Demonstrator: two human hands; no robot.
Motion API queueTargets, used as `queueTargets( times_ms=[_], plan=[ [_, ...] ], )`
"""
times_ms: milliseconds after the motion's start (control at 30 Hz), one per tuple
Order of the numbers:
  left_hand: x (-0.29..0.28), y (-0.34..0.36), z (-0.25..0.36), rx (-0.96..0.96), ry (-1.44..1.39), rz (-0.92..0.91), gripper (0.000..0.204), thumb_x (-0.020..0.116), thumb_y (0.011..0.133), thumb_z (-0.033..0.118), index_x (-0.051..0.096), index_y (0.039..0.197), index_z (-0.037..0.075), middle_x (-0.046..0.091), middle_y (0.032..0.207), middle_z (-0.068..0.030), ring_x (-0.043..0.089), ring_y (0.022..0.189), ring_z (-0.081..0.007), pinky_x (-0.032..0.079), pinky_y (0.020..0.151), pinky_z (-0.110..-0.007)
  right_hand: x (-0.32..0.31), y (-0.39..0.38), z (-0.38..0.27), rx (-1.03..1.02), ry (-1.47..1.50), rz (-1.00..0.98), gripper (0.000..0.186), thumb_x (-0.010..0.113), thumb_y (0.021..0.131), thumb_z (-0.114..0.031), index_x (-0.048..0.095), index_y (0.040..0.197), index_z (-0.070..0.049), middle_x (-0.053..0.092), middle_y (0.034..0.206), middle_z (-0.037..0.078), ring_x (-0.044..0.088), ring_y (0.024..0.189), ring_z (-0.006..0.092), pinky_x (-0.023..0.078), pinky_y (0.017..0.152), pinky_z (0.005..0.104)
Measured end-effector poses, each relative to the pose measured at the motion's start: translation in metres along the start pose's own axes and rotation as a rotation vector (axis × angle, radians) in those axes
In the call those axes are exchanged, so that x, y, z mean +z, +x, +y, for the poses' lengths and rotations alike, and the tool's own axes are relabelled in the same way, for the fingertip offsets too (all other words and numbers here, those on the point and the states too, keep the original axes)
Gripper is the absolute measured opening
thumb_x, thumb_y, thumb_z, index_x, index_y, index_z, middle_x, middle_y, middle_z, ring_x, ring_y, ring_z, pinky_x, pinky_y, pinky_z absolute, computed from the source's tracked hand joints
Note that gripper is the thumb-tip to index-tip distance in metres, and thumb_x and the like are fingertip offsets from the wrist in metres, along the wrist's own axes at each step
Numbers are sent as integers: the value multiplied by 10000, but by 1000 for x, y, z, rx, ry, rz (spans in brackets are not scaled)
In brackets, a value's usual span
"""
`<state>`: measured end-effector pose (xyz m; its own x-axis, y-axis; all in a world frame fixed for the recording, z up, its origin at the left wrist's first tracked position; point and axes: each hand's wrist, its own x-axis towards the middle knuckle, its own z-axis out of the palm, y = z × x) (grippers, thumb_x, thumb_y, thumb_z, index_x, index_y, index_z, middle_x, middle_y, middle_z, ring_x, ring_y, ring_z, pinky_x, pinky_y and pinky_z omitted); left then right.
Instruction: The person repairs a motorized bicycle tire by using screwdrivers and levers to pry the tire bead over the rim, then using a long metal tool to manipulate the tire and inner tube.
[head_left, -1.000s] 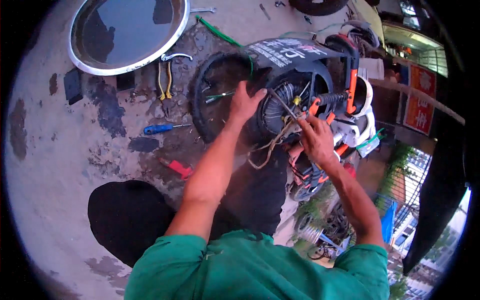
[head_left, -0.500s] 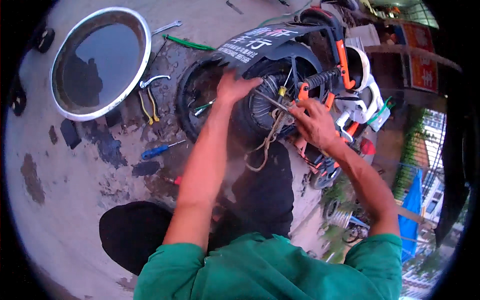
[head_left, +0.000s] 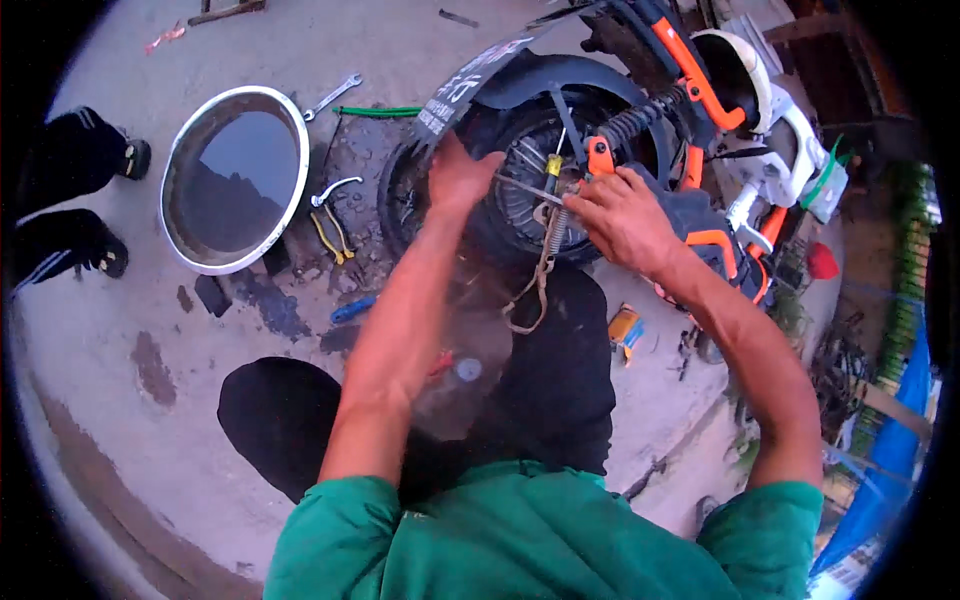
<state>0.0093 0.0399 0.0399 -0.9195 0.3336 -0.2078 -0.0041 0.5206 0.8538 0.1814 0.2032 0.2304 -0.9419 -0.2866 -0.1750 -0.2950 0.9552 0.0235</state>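
Outdoors on a stained concrete floor, a person in a green shirt crouches over the rear wheel (head_left: 520, 190) of an orange-and-black electric scooter (head_left: 700, 90). The left hand (head_left: 458, 178) lies spread and flat against the tyre, fingers open, steadying it rather than gripping anything. The right hand (head_left: 622, 215) is curled closed at the hub around a slim metal tool (head_left: 530, 187), apparently a pair of pliers, though its jaws are too small to make out; just beside it a yellow-handled screwdriver (head_left: 552, 165) sticks up from the hub, and a coil spring (head_left: 553, 232) with a loop of cord hangs below. Compared with a second ago, the right hand has shifted inward from the orange frame to the centre of the wheel, and the head has swung so the wheel sits higher in view; the work seems to have moved onto the hub fittings. A round steel basin of water (head_left: 235, 178), a spanner (head_left: 335, 95), yellow-handled pliers (head_left: 333, 235) and a blue-handled screwdriver (head_left: 352, 309) lie nearby on the floor. Another person's dark shoes (head_left: 100, 255) stand at left.
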Motion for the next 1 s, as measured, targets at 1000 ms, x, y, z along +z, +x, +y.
queueTargets(
  times_ms=[1000],
  plan=[
    [5, -4, -21, -1, -617, -118, 836, 718, 927, 502, 460, 1468, -81, 576, 1434, -256, 554, 1329, -329, 411, 1123, -389, 10, -7, 19, 0, 130, 47, 339, 691, 873, -118, 699, 1212, -109, 670, 1068, 81, 636, 1089, 289, 440, 1033, 465]
  ],
)
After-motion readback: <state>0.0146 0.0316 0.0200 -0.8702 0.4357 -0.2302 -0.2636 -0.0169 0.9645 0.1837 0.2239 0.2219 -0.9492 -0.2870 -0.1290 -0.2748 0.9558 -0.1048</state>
